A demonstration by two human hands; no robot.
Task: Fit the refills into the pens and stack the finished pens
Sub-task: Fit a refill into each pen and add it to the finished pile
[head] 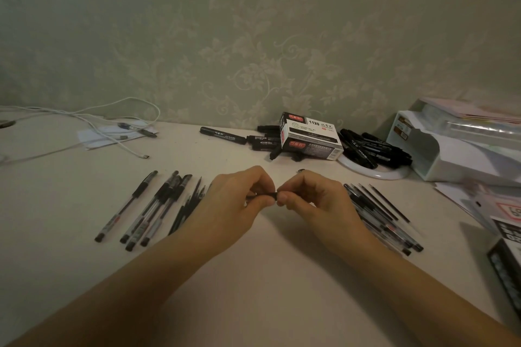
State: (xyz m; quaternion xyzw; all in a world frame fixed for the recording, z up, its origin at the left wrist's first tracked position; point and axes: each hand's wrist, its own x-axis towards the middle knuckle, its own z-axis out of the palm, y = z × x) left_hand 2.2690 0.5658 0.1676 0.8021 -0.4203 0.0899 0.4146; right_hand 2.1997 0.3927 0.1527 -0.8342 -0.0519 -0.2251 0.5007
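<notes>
Head view | left hand [239, 200] and right hand [310, 200] pinching one black pen [270, 194] between them above tabletop [267, 276] | finished pens [149, 208] lying left | refills and barrels [377, 211] right

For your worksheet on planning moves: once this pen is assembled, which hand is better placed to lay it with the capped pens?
Probably the left hand: the capped pens lie on its side.

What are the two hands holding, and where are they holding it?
Both hold one thin black pen part between them: the left hand pinches one end, the right hand the other. Which end is which cannot be told.
</notes>
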